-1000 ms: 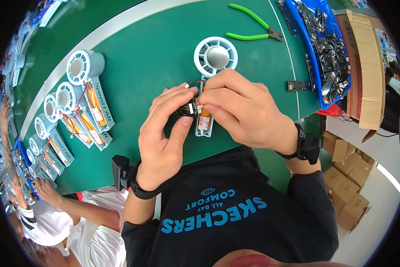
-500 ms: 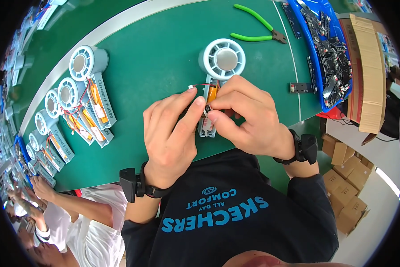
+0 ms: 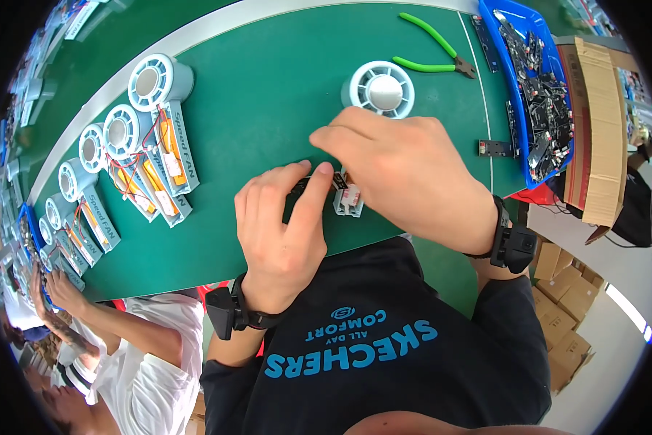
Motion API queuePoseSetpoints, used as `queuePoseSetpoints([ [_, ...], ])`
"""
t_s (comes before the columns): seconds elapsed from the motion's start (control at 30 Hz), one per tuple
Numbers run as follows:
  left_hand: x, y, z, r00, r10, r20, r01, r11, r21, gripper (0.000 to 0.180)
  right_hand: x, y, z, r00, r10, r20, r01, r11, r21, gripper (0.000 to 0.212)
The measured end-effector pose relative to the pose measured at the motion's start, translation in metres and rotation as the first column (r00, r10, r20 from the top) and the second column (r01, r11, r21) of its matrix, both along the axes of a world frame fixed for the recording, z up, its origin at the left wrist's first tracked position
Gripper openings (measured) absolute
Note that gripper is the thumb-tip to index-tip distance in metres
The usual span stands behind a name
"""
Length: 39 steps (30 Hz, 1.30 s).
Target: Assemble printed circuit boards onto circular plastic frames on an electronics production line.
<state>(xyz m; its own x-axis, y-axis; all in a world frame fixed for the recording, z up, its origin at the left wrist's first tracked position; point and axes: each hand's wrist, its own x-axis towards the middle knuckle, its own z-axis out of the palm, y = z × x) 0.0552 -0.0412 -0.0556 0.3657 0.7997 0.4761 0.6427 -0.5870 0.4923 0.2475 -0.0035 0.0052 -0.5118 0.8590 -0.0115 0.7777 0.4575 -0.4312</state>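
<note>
Brown cardboard box (image 3: 594, 123) at 2 o'clock, beside blue tray (image 3: 497, 29) of dark parts. Row of fans (image 3: 134, 138) with grey label strips at 9–10 o'clock. Handheld fan (image 3: 378, 90) on green table (image 3: 268, 87) – round head toward 12, handle toward 6. Left hand (image 3: 282, 228) pinches small black part (image 3: 302, 187); right hand (image 3: 405, 170) curled over handle, grasp hidden – cannot tell.

A small white fan (image 3: 381, 90) lies flat on the green desk (image 3: 268, 87), its round grille facing up. Its handle end (image 3: 347, 203) points toward the person, with something red and dark inside, maybe wires. Most of the handle is hidden under hands.
</note>
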Motion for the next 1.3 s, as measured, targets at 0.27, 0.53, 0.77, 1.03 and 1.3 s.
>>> queuePoseSetpoints([
  [0.27, 0.0, 0.02, 0.02, 0.907, 0.071, 0.414, 0.169, 0.841, -0.514, 0.04, 0.015, -0.005, -0.027, 0.867, -0.127, -0.483, 0.222, 0.965, 0.143, 0.016],
  [0.53, 0.013, 0.031, 0.002, 0.826, -0.095, 0.555, 0.351, 0.858, -0.376, 0.037, 0.038, -0.029, -0.03, 0.661, -0.425, -0.618, 0.257, 0.902, -0.346, 0.013],
  [0.77, 0.007, 0.031, -0.006, 0.838, -0.146, 0.526, 0.329, 0.904, -0.274, 0.035, 0.042, -0.027, -0.046, 0.504, -0.603, -0.619, 0.276, 0.791, -0.546, 0.011],
  [1.03, 0.006, 0.035, -0.005, 0.847, -0.206, 0.491, 0.35, 0.91, -0.221, 0.034, 0.064, -0.02, -0.06, 0.484, -0.544, -0.685, 0.15, 0.823, -0.548, 0.013],
  [1.3, 0.009, 0.035, -0.007, 0.908, -0.219, 0.358, 0.234, 0.972, 0.0, 0.035, 0.053, -0.025, -0.041, 0.463, -0.646, -0.607, 0.23, 0.749, -0.621, 0.013],
])
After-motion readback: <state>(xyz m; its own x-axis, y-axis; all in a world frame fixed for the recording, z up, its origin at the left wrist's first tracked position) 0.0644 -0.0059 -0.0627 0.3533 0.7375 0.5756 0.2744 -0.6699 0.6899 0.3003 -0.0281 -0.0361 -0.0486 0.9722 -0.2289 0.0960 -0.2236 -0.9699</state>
